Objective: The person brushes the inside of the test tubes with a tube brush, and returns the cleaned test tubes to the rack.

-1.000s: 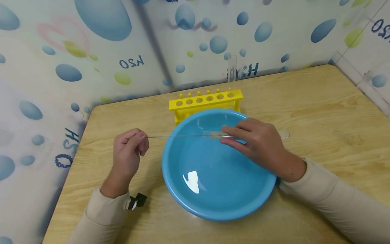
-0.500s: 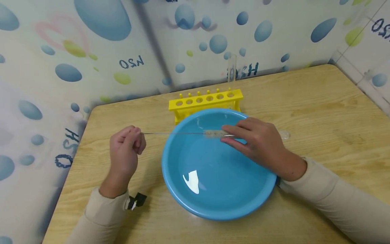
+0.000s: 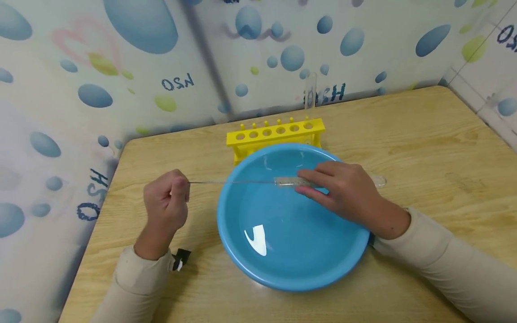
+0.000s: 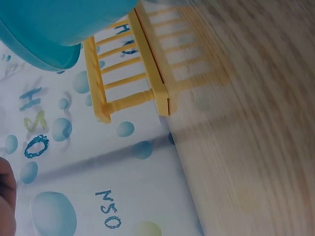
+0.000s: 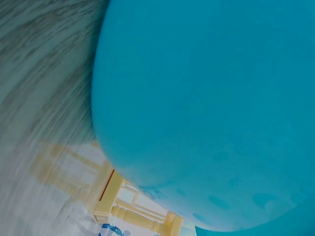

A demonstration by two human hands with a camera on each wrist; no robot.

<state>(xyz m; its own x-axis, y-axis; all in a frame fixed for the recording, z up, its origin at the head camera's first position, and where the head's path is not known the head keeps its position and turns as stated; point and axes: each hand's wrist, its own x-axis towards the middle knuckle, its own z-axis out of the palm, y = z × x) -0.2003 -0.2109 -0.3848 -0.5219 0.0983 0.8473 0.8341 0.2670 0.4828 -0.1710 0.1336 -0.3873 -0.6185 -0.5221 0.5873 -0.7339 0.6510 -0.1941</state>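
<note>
In the head view my left hand (image 3: 166, 197) grips the end of a thin twisted-wire handle (image 3: 230, 182) at the left of the blue basin. The wire belongs to a test tube brush, whose pale bristles (image 3: 287, 181) show inside the mouth of a clear test tube. My right hand (image 3: 345, 190) holds that test tube (image 3: 379, 181) level over the basin, thumb below and fingers above. The tube's rounded end sticks out to the right, and its middle is hidden behind the hand. A bit of the left hand (image 4: 7, 196) shows at the left wrist view's edge.
Under the hands stands the blue basin (image 3: 223, 224), with a bright reflection inside. Behind it is a yellow test tube rack (image 3: 274, 132), one clear test tube (image 3: 310, 96) upright in its right end hole. A patterned wall (image 3: 202, 54) borders the wooden table (image 3: 404, 130).
My left hand has drawn the brush slightly to the left and turned a little, bringing the bristles close to the tube's mouth. The right hand has kept its hold, nearly still.
</note>
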